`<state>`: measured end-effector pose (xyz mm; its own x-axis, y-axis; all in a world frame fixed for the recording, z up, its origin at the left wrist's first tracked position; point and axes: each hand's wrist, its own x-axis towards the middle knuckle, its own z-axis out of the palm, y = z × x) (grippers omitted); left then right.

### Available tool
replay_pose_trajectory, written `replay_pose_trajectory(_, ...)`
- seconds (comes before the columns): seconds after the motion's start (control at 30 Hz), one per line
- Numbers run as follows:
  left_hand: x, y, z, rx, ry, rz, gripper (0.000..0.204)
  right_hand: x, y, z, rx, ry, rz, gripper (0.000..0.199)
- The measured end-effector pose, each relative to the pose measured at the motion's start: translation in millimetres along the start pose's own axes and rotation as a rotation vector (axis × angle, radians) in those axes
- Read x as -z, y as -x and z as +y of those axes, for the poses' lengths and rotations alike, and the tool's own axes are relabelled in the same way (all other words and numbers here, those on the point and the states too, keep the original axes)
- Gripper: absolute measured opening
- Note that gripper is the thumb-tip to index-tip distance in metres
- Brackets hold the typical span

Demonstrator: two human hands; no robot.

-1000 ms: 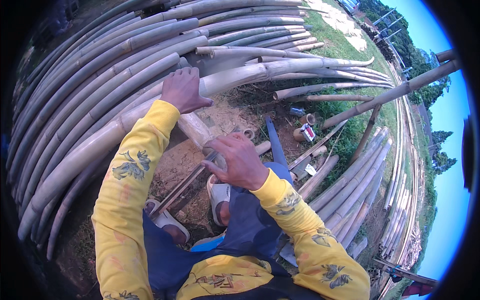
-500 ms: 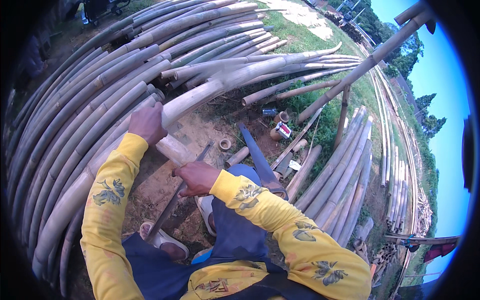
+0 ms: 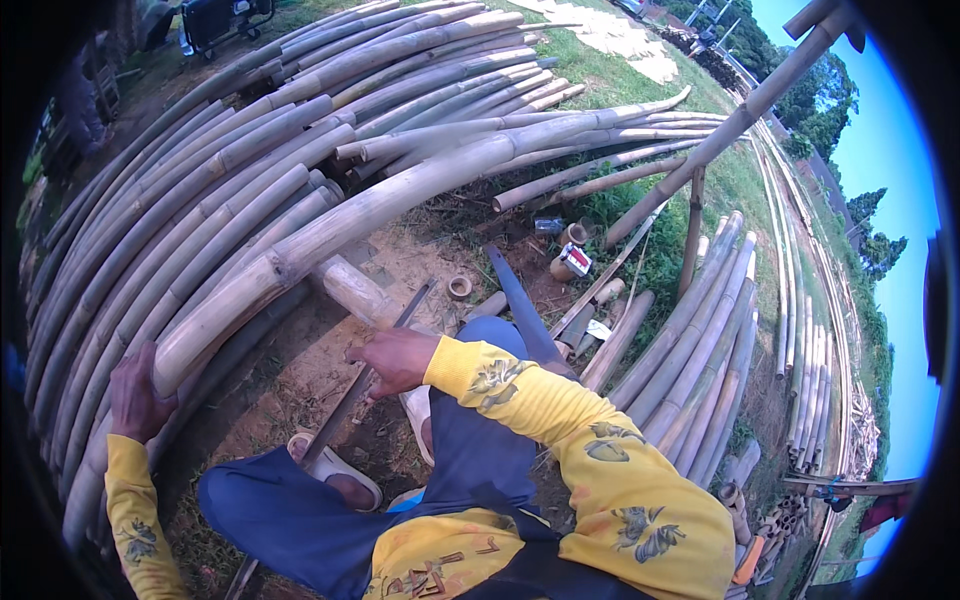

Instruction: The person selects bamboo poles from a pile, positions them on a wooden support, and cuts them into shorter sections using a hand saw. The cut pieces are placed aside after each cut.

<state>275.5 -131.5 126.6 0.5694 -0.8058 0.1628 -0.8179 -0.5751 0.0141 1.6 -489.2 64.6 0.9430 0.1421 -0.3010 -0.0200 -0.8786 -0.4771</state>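
Beside a big pile of bamboo poles (image 3: 190,195), a person in a yellow shirt (image 3: 650,515) had both bare hands at work

From the head, the camera looked down at the hands and the ground. Over on the left, the left hand (image 3: 138,402) lay bent across one long, thick pole (image 3: 390,200). Its thumb was on the near side. Some of the fingers were hidden, so one could not tell how tight the hold was. The thick pole ran from the lower left, by that hand, to the top right. On the way it passed over one end of a short, pale log (image 3: 355,292).

Near the middle, the right hand (image 3: 402,360) was just in front of a bent knee in blue trousers (image 3: 470,415). Its fingers were curled around a long, thin, dark strip (image 3: 335,416), with hardly any gap left. The strip slanted. Its top end was near the pale log, and its lower part was by a pale sandal (image 3: 328,466).

Past the right hand, a small bamboo ring (image 3: 460,294) sat on the dirt. A bluish saw blade (image 3: 517,302) pointed up beside the knee. Farther off was a red and white packet (image 3: 577,260). More bamboo poles (image 3: 690,345) leaned in a bunch on the right. At the top left stood a dark machine (image 3: 222,22).
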Motion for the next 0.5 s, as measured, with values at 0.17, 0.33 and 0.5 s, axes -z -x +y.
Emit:
replay_pose_trajectory(0.17, -15.9, 33.6, -66.5, -0.002, -0.091, 0.112, 0.082, -18.8, -23.2, -2.3, 0.082, 0.075, -0.06, 0.069)
replay_pose_trajectory(0.33, -15.2, 27.9, -57.5, 0.038, -0.125, 0.037, 0.075, -9.0, -33.7, -15.2, 0.104, -0.019, -0.108, 0.069)
replay_pose_trajectory(0.5, -12.2, 3.9, -47.7, 0.073, -0.096, -0.012, 0.069, -3.9, -28.4, -8.2, 0.01, 0.001, -0.122, 0.07)
